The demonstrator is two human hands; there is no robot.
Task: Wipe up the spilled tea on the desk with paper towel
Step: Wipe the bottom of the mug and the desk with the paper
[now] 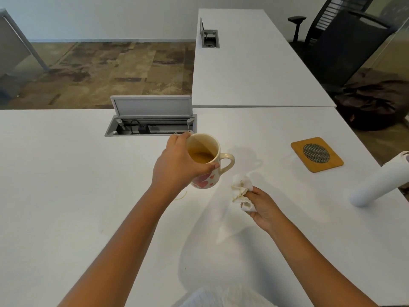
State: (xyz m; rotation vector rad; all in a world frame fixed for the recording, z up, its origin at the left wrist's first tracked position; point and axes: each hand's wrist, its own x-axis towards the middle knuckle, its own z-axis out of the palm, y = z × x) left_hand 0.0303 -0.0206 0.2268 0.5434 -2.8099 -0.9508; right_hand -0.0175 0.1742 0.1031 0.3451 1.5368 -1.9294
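Note:
My left hand grips a cream mug with pink hearts round its rim and holds it just above the white desk. Brown tea fills the lower part of the mug. A thin yellowish ring of tea marks the desk below the mug. My right hand holds a crumpled, tea-stained paper towel to the right of the mug, low over the desk. A faint wet sheen lies on the desk beyond the towel.
A wooden coaster with a round mesh centre lies at the right. A white paper towel roll lies at the right edge. An open cable hatch sits behind the mug. A second desk and a black chair stand beyond.

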